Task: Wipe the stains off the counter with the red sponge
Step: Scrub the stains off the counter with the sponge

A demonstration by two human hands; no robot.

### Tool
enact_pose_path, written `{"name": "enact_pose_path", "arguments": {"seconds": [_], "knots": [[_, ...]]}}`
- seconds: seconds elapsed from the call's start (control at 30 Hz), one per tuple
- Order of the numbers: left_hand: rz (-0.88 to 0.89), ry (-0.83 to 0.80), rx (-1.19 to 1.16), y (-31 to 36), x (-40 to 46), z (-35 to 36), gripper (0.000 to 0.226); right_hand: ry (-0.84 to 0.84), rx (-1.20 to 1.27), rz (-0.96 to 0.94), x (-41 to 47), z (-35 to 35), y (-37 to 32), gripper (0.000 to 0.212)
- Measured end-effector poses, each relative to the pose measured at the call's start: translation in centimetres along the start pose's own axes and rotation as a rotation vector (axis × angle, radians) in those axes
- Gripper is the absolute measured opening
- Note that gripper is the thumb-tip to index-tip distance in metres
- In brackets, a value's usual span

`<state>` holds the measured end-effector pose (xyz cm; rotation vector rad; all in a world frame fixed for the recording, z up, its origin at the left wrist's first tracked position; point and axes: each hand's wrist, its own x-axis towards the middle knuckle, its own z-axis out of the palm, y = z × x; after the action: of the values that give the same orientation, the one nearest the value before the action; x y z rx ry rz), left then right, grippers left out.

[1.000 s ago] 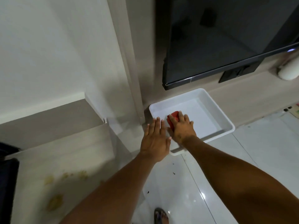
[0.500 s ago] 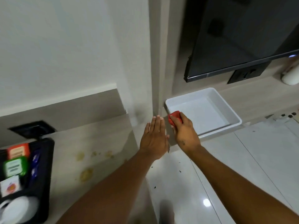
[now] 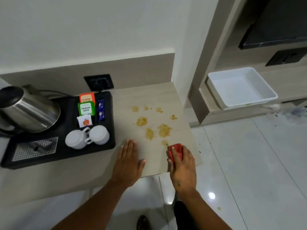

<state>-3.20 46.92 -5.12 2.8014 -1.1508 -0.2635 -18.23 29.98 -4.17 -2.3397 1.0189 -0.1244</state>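
Observation:
Several yellow-brown stains (image 3: pixel 163 129) are spread over the right part of the light wood counter (image 3: pixel 124 103). My right hand (image 3: pixel 182 165) presses the red sponge (image 3: pixel 177 149) flat onto the counter near its front right corner, just below the nearest stain. Most of the sponge is hidden under my fingers. My left hand (image 3: pixel 128 163) lies flat on the counter with its fingers together, to the left of the stains and holding nothing.
A black tray (image 3: pixel 106 143) on the left carries a steel kettle (image 3: pixel 28 108), two white cups (image 3: pixel 87 136) and tea sachets (image 3: pixel 86 107). A white tub (image 3: pixel 272 95) sits on a low shelf to the right. The counter ends at its right edge above the tiled floor.
My right hand lifted the red sponge out of the white tub and brought it left onto the counter. My left hand came down flat on the counter. The view swung left.

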Motion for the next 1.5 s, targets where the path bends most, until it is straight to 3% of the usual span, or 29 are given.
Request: {"name": "enact_pose_path", "arguments": {"seconds": [0.1,0.27,0.47,0.53,0.67,0.8,0.97,1.07,1.2,1.33,1.43,1.5], "knots": [[0.027,-0.034,0.028,-2.7,-1.9,1.0,0.086,0.049,-0.121,0.029,0.3,0.7,0.8,0.055],[0.074,-0.030,0.021,-3.5,-1.6,1.1,0.088,0.100,-0.171,0.095,8.0,-0.4,-1.4,0.052],[0.093,-0.055,0.017,-4.1,-0.3,0.9,0.098,0.013,-0.235,-0.218,4.0,2.4,-3.4,0.047],[0.089,-0.054,0.012,-4.2,-0.1,1.1,0.099,0.028,-0.237,-0.181,4.1,1.2,-1.5,0.049],[0.074,-0.047,-0.009,-4.3,-0.1,1.7,0.098,0.060,-0.230,-0.054,13.4,-0.6,-1.7,0.049],[0.077,-0.015,-0.062,-4.5,0.0,2.0,0.097,-0.011,-0.222,-0.235,19.3,0.8,-6.2,0.047],[0.069,-0.015,-0.072,-4.4,0.0,1.8,0.098,-0.106,-0.267,-0.519,14.8,0.3,-3.1,0.042],[0.065,-0.002,-0.071,-4.3,0.2,1.7,0.099,-0.066,-0.252,-0.425,18.1,-1.2,-1.5,0.044],[0.061,-0.009,-0.063,-4.3,0.1,1.5,0.100,-0.016,-0.244,-0.317,26.9,0.0,-6.6,0.049],[0.055,-0.028,-0.063,-4.0,0.1,1.5,0.100,-0.120,-0.232,-0.561,27.4,2.4,-11.1,0.042],[0.056,-0.026,-0.071,-4.3,0.0,1.9,0.104,-0.227,-0.290,-0.868,25.2,1.6,-7.8,0.038],[0.059,-0.015,-0.088,-4.5,0.2,2.0,0.105,-0.206,-0.299,-0.875,26.6,0.1,-5.6,0.040]]}}
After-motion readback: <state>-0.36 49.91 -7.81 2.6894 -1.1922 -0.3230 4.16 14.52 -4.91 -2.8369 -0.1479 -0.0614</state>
